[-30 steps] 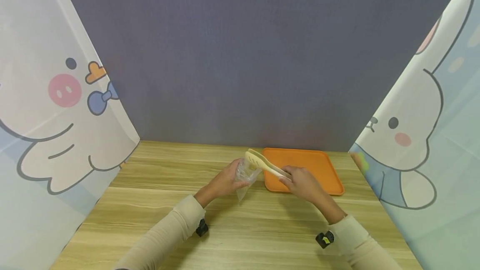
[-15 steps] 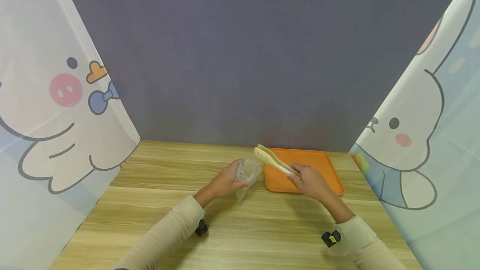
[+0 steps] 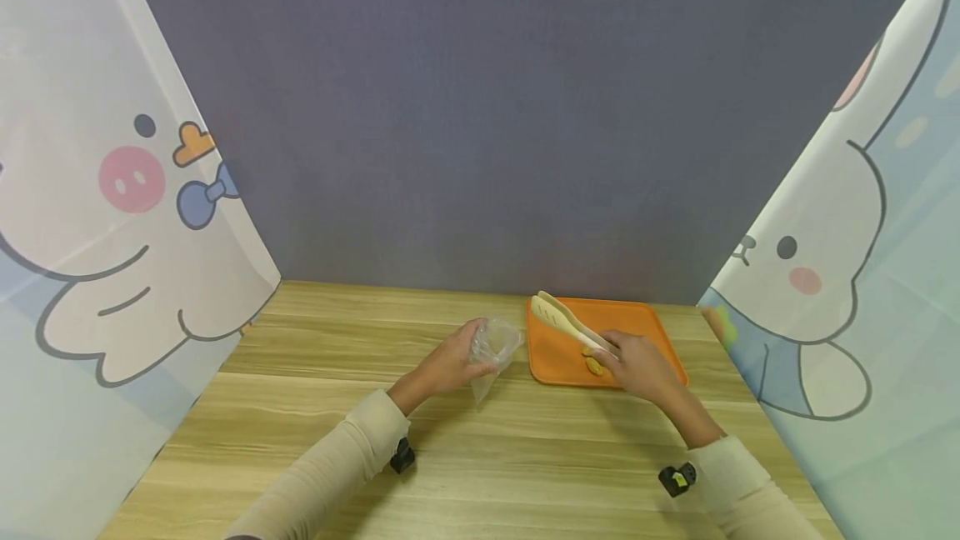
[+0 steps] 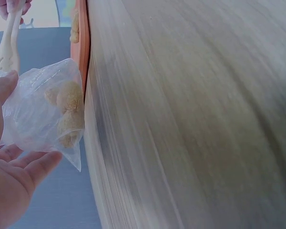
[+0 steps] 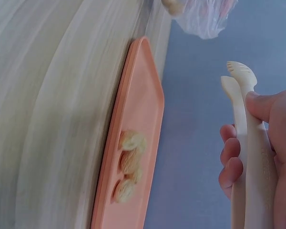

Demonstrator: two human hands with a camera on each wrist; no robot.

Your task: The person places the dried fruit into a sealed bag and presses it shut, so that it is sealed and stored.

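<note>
My left hand [image 3: 450, 361] holds a clear plastic bag [image 3: 497, 342] upright above the table, its mouth spread. Through its wall, in the left wrist view, lumpy golden-brown pieces [image 4: 69, 112], perhaps snacks or nuggets, show at the bottom. Cream slotted food tongs [image 3: 558, 319] are gripped in my right hand [image 3: 637, 369] over the orange tray [image 3: 622, 312]. The tongs' tips stand slightly apart, with nothing between them. Several similar golden pieces [image 5: 128, 162] lie in a cluster on the tray; in the head view my right hand and the tongs partly cover them.
The wooden table [image 3: 480, 473] runs back to a dark grey panel [image 3: 480, 123]. Cartoon-printed panels stand on the left [image 3: 135, 273] and right [image 3: 832, 290]. Small black devices [image 3: 402, 455] sit at both wrists.
My right hand has drawn the tongs rightward, away from the bag's mouth and over the tray. Pieces on the tray have come into sight beneath them. My left hand and the bag have hardly moved.
</note>
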